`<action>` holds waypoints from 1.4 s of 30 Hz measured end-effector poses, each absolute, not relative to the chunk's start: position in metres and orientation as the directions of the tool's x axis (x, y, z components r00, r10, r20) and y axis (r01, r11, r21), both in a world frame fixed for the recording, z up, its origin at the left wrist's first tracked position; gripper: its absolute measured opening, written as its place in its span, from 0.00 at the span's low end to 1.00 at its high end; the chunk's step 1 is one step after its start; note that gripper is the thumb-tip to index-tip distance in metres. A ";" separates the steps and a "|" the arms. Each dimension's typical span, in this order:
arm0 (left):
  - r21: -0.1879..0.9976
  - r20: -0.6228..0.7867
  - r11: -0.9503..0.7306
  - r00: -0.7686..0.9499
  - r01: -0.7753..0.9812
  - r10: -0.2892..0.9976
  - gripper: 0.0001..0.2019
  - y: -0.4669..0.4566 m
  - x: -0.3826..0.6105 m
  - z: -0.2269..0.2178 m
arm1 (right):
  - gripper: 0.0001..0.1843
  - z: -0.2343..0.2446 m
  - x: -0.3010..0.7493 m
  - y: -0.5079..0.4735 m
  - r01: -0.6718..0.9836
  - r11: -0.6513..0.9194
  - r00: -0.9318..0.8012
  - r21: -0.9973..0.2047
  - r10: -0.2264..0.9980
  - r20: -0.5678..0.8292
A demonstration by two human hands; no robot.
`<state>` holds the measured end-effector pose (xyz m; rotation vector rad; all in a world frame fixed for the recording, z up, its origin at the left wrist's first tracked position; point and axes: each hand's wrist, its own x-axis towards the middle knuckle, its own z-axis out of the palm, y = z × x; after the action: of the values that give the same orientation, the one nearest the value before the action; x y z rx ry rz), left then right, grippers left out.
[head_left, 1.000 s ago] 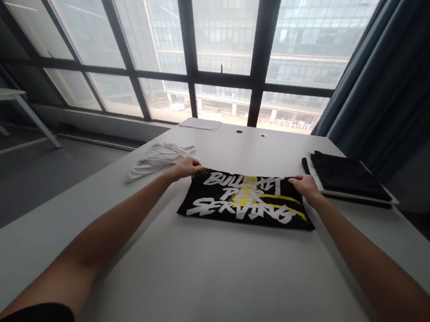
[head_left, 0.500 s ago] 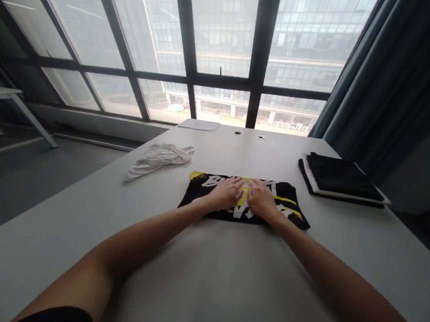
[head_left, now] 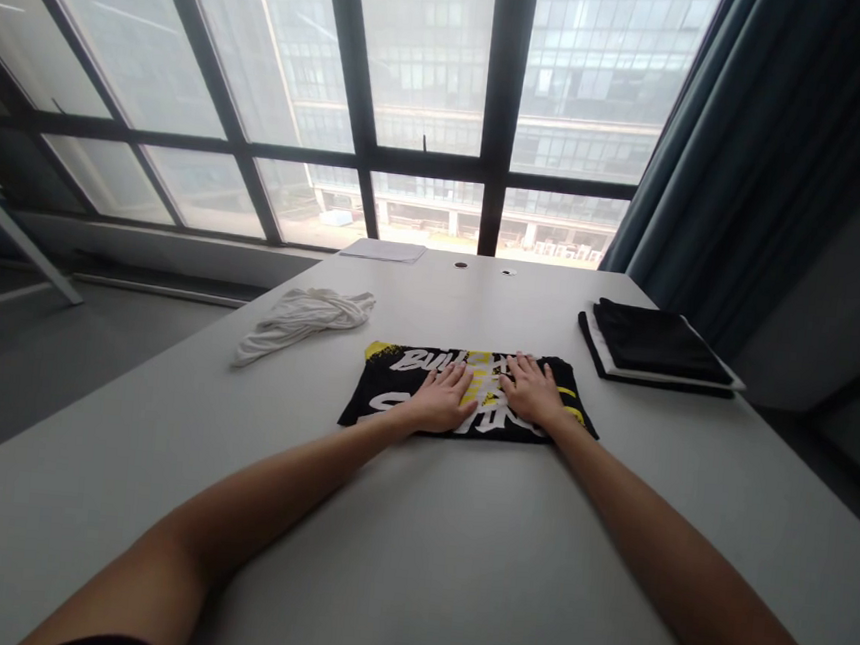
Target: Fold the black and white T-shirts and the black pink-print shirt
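A folded black garment, likely a T-shirt, [head_left: 379,386] lies flat on the white table [head_left: 412,532], its upper side printed with white lettering and yellow patches. My left hand [head_left: 442,400] rests on its middle-left part, palm down with fingers stretched out. On the right half, my right hand [head_left: 533,390] lies flat too, fingers spread towards the far edge. Both hands touch the cloth without gripping it. Parts of the lettering are hidden under them.
A crumpled white cloth [head_left: 306,322] lies to the left on the table. At the right sits a stack of folded black and white cloths [head_left: 661,343]. Some paper [head_left: 383,250] lies at the far edge, before the windows. A blue curtain [head_left: 686,154] hangs at the right.
My hands have moved apart, the left slightly leftward and the right slightly rightward over the print. Their fingers are now flatter and more spread. The view has turned a little to the right.
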<state>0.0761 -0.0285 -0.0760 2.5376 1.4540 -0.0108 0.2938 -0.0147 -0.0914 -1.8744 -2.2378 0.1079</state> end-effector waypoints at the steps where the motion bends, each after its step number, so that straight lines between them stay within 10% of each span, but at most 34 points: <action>1: 0.185 -0.135 -0.456 0.482 0.871 0.866 0.39 -0.024 0.073 -0.074 | 0.34 -0.092 0.302 -0.011 0.970 0.157 -0.136 -0.185 0.983 0.121; 16: 0.021 0.091 -0.150 0.148 0.988 0.985 0.35 0.018 -0.002 -0.072 | 0.30 -0.098 0.321 -0.009 0.978 0.141 -0.095 -0.156 0.957 0.275; 24: 0.062 0.096 -0.592 0.585 0.804 0.805 0.31 -0.032 0.060 -0.073 | 0.27 -0.086 0.285 -0.037 0.929 0.318 -0.221 -0.188 0.886 0.408; 29: 0.083 0.034 -0.603 0.603 0.793 0.797 0.31 -0.041 0.065 -0.081 | 0.28 -0.090 0.274 -0.039 0.914 0.332 -0.292 -0.234 0.937 0.192; 42: 0.235 -0.038 -0.673 0.698 0.702 0.715 0.35 -0.046 0.066 -0.069 | 0.28 -0.085 0.256 -0.063 0.873 0.428 -0.388 -0.236 0.900 0.198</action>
<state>0.0658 -0.0462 -0.0691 2.6770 1.1344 0.0838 0.2555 -0.0633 -0.0854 -1.5319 -2.3908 0.1337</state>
